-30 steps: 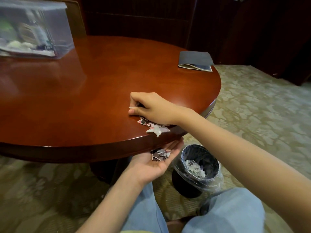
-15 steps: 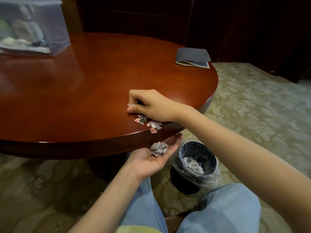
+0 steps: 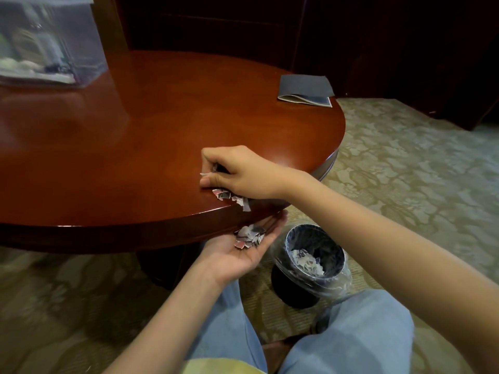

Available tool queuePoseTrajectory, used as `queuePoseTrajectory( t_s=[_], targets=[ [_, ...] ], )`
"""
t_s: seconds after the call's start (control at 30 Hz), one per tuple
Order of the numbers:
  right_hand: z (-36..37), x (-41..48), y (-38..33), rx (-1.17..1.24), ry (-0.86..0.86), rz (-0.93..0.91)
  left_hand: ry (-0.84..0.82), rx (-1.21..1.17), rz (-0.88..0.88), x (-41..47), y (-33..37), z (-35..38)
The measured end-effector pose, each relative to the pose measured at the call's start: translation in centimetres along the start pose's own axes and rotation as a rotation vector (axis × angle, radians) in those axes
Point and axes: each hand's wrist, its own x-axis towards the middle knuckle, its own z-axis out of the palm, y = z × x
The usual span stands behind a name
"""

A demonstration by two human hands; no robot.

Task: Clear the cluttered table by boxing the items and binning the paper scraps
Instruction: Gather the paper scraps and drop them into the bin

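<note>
At the near rim of the round, glossy reddish-brown wooden table [image 3: 151, 147], the right hand [image 3: 240, 174] lies knuckles-up with its fingers curled inward, the side of the palm resting on the wood. Its thumb and forefinger are pinched on a small pale scrap, and a loose cluster of torn paper scraps on the table edge [image 3: 232, 197] — white, red and dark bits — sits under the heel of the hand, one piece hanging over the rim. The right forearm reaches in from the lower right, crossing above the bin.

Just below the rim, the left hand [image 3: 240, 249] is held palm-up and cupped, fingers spread loosely and pointing toward the table's underside. A small heap of paper scraps in the palm [image 3: 249, 236] rests near the base of its fingers. The left forearm rises from the bottom of the view, over light-blue trouser legs [image 3: 351, 336].

On the patterned beige-green carpet [image 3: 405, 163], just right of the cupped hand, stands a small round dark waste bin lined with a clear plastic bag [image 3: 310, 265]; more torn paper lies inside it.

Far back on the left of the table sits a clear plastic storage box [image 3: 51, 44] with blurred items inside — too indistinct to name. Near the table's far right edge lies a folded dark grey cloth [image 3: 305, 89], well apart from both hands.
</note>
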Motion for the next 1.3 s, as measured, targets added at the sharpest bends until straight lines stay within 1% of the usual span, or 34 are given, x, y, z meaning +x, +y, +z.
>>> queuePoseTrajectory(
  t_s=[0.1,0.23,0.43,0.53,0.63,0.77,0.87,0.97,1.07,1.3],
  targets=[
    [0.0,-0.9,0.0,0.021,-0.001,-0.014,-0.023,-0.002,0.006,0.3,-0.1,-0.1],
    [-0.4,-1.1,-0.4,0.027,-0.004,-0.008,0.0,0.051,0.02,0.5,-0.2,-0.1],
    [-0.1,-0.1,-0.6,0.016,0.023,0.013,-0.01,0.011,-0.008,0.3,0.1,-0.5],
    [0.0,-0.9,-0.5,0.042,0.003,0.017,0.006,0.067,0.024,0.4,0.0,-0.2],
    [-0.3,-1.9,-0.7,0.048,-0.015,0.013,-0.014,0.111,0.047,0.1,-0.4,0.2],
    [-0.7,-2.1,-1.2,0.051,-0.046,0.029,-0.03,0.039,0.04,0.1,-0.4,0.1],
    [-1.2,-1.9,-1.2,0.081,-0.01,0.046,-0.036,-0.014,0.004,0.3,-0.1,-0.3],
    [-1.0,-1.7,-1.0,0.07,0.032,0.059,-0.061,0.026,0.006,0.0,-0.2,-0.2],
    [-0.6,-2.0,-1.1,0.042,-0.004,0.037,-0.059,0.051,0.029,-0.1,-0.3,-0.1],
    [-1.1,-3.2,-0.9,0.113,-0.008,0.061,-0.027,0.071,0.032,-0.1,-0.4,-0.1]
  ],
)
